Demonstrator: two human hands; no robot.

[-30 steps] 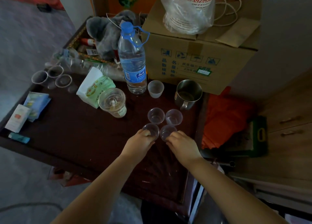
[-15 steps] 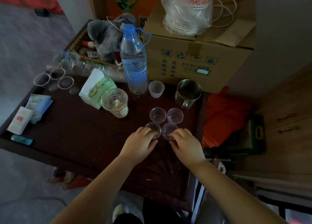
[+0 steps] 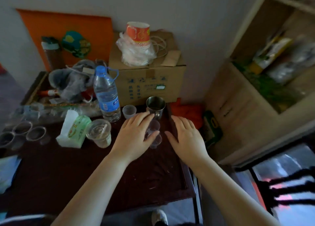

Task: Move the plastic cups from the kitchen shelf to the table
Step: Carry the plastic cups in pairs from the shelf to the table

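Both hands hover flat over the right end of the dark worktop (image 3: 71, 171), fingers spread and palms down, gripping nothing. Left hand (image 3: 136, 137) lies over part of the clear cups (image 3: 154, 132), its fingertips reaching to the base of a steel mug (image 3: 156, 105); whether it touches the cups cannot be told. Right hand (image 3: 185, 137) sits just beside them, over the worktop's right edge. Between the two hands the cups stand bunched on the worktop, small and see-through; motion blur makes their number hard to tell.

Left of the mug stands a frosted cup (image 3: 129, 111), then a water bottle (image 3: 106, 94) with a blue cap. Nearer the viewer is a lidded drink cup (image 3: 99, 133) with a straw, touching a green and white tissue pack (image 3: 73, 129). More clear cups (image 3: 22, 132) cluster at the far left edge.

Behind the mug sits a cardboard box (image 3: 150, 82), with a bagged stack of paper cups (image 3: 137, 43) on top. A grey cloth (image 3: 71, 81) is heaped left of the bottle.

To the right, well apart from the worktop, a pale wooden shelf unit (image 3: 238, 96) holds blurred packets. A shoe (image 3: 159, 217) shows at the bottom edge.
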